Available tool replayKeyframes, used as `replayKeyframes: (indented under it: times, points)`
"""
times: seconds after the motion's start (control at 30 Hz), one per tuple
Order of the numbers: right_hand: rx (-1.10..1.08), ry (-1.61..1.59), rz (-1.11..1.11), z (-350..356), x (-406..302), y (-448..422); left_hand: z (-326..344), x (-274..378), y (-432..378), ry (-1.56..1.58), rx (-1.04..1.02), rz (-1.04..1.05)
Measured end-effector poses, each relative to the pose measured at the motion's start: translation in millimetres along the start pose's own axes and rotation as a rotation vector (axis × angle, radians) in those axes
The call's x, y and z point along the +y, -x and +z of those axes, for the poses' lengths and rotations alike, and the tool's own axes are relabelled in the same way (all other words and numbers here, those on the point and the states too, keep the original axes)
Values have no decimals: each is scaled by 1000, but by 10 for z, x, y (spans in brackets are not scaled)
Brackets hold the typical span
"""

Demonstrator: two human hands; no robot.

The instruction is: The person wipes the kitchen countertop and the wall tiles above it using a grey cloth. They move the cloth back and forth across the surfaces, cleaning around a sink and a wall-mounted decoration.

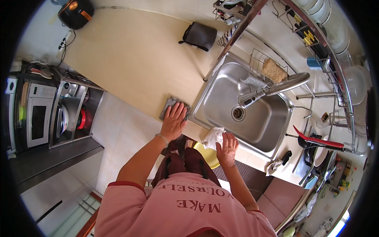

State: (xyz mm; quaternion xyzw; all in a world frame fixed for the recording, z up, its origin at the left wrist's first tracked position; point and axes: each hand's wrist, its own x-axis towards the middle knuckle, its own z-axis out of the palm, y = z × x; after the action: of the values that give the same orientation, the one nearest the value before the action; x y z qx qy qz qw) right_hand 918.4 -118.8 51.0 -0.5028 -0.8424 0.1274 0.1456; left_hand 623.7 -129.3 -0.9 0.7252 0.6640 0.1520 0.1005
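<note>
My left hand (pixel 174 121) lies flat, fingers a little apart, on a folded grey cloth (pixel 170 104) at the front edge of the beige countertop (pixel 124 56), left of the sink. Close to the sink's front rim is my right hand (pixel 227 148), its fingers beside a crumpled white cloth (pixel 213 137) that hangs over the counter edge. Whether those fingers grip the white cloth cannot be told. The stainless steel sink (pixel 219 97) holds no dishes, and a pull-out faucet (pixel 275 89) reaches over its drain.
A dark pouch (pixel 202 35) lies at the back of the counter. A wire rack with a tan sponge (pixel 274 70) stands behind the sink. Metal shelving posts rise beside the sink. A yellow basin (pixel 207 155) is below the counter edge. A red-handled utensil (pixel 318 139) sticks out at right.
</note>
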Motion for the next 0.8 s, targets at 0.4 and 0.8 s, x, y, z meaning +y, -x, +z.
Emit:
replayKeyframes:
  times: [0.4,0.8]
  points:
    - [-70,-92,-131,296,-328,-430,235,-459,-1585,-94,151,-132]
    - [-64,-133,-315,315,-539,-998,-160,-249,17,-32,153,-387]
